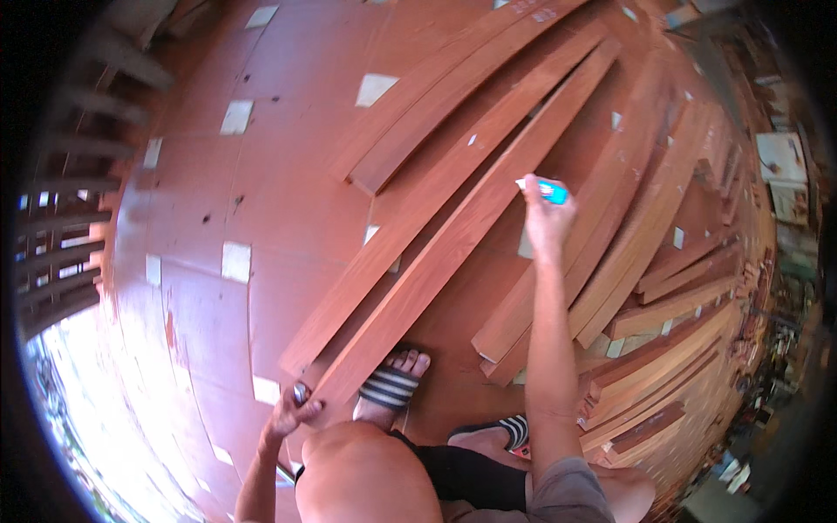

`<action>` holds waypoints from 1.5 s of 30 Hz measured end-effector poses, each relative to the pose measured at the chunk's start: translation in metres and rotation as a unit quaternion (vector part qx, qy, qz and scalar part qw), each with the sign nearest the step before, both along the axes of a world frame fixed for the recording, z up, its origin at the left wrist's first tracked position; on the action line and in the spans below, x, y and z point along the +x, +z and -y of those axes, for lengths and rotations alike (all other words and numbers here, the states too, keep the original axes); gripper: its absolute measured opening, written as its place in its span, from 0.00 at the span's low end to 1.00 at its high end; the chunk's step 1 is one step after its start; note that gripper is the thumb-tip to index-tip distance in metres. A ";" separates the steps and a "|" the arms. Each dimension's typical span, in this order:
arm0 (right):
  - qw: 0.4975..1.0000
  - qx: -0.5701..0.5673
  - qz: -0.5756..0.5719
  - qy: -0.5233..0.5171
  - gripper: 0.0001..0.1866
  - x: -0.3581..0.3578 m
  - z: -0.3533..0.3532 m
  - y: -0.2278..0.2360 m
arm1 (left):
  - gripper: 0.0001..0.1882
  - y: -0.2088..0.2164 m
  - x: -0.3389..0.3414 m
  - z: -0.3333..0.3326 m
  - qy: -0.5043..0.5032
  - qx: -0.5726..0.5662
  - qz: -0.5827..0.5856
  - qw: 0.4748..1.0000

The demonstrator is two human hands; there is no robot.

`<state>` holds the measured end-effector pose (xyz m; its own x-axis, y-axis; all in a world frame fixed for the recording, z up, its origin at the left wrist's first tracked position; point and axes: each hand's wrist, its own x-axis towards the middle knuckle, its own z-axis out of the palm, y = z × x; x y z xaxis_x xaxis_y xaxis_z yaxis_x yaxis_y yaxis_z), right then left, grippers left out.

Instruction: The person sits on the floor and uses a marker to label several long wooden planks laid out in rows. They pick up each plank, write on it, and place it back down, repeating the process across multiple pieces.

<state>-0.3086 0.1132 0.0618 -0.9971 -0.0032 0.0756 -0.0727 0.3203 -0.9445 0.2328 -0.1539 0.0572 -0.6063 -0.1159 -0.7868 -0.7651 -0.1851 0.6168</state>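
My right hand (547, 228) is closed around a small blue-and-white correction pen (553, 193). Its white tip points left, over the upper part of a long reddish-brown wooden plank (453, 240). At the plank's near end, my left hand (289, 413) is closed on a small round silver-and-dark object (302, 393), too small to identify; the fingers touch or nearly touch the wood. A second plank (405, 206) runs alongside on the left, with a dark gap between the two. My sandalled foot (389, 388) is beside the near end of the first plank.
More planks (610, 187) lie to the right, and others (418, 105) at the upper left. A stack of narrower boards (663, 370) fills the lower right. White square patches (236, 261) dot the reddish tiled floor (196, 192). Dark slats (65, 227) stand at far left.
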 end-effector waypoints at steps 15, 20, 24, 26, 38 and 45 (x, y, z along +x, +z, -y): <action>0.999 0.025 0.025 -0.015 0.23 0.025 -0.062 0.023 | 0.26 0.074 -0.021 0.021 0.058 -0.082 -0.011 0.995; 0.986 0.098 -0.081 0.108 0.21 0.002 -0.046 0.033 | 0.29 0.072 -0.014 0.020 0.072 -0.098 -0.018 0.992; 0.828 0.363 -0.272 0.329 0.38 -0.034 -0.007 0.080 | 0.33 0.098 -0.025 0.020 0.034 -0.155 -0.020 0.987; 0.767 0.428 -0.312 0.364 0.44 -0.058 0.006 0.087 | 0.35 0.107 -0.027 0.008 0.071 -0.194 -0.012 0.978; 0.732 0.443 -0.418 0.305 0.33 -0.087 -0.010 0.031 | 0.34 0.110 -0.019 0.000 -0.017 -0.493 -0.104 0.864; 0.776 0.439 -0.419 0.173 0.36 -0.029 -0.031 0.013 | 0.35 0.080 -0.008 0.081 -0.074 -0.570 -0.161 0.802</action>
<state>-0.3379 0.1440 0.0746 -0.5266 -0.6770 0.5142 -0.7691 0.6371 0.0512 0.2248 -0.2349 0.1371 -0.8302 -0.5570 -0.0208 -0.4938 0.7176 0.4911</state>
